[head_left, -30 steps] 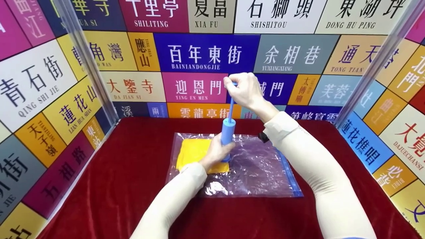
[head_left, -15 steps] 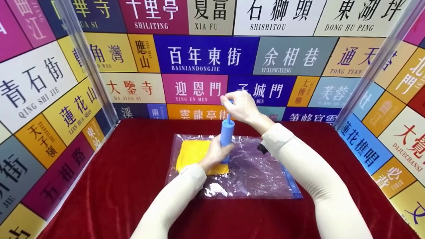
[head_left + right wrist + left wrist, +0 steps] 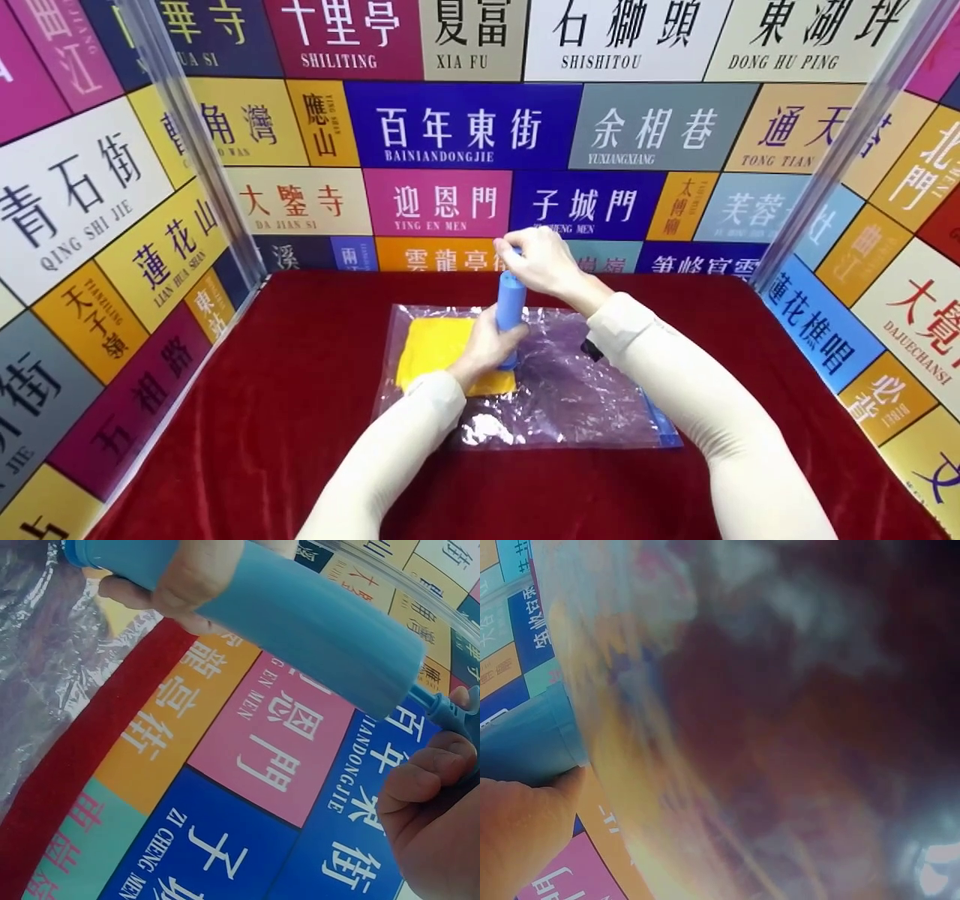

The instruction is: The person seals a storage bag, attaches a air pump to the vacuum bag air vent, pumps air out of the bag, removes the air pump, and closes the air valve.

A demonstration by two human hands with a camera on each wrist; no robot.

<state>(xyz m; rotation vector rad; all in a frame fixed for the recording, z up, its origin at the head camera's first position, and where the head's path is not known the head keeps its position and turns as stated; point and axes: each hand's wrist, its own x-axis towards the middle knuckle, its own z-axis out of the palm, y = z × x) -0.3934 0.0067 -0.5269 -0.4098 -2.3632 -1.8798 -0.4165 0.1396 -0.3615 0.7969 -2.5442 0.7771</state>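
A blue hand pump (image 3: 512, 300) stands upright on a clear plastic storage bag (image 3: 592, 397), close to a folded yellow cloth (image 3: 431, 349) inside it. My left hand (image 3: 489, 341) grips the lower barrel. Above, my right hand (image 3: 541, 259) holds the handle, low over the barrel's top. In the right wrist view, a short piece of rod shows between the pump barrel (image 3: 322, 630) and the curled fingers of my right hand (image 3: 427, 787). The left wrist view has the blurred bag (image 3: 765, 735) filling most of it, with my left thumb (image 3: 525, 832) against the pump (image 3: 532, 739).
A dark red cloth (image 3: 300, 420) covers the table beneath the bag. A blue strip (image 3: 664, 420) runs along the bag's right edge. Colourful sign-printed walls (image 3: 465, 127) enclose the back and both sides, with clear posts at the corners.
My right hand has moved down with the pump handle, from well above the barrel to just over its top. The exposed rod has shortened. My left hand stays around the barrel.
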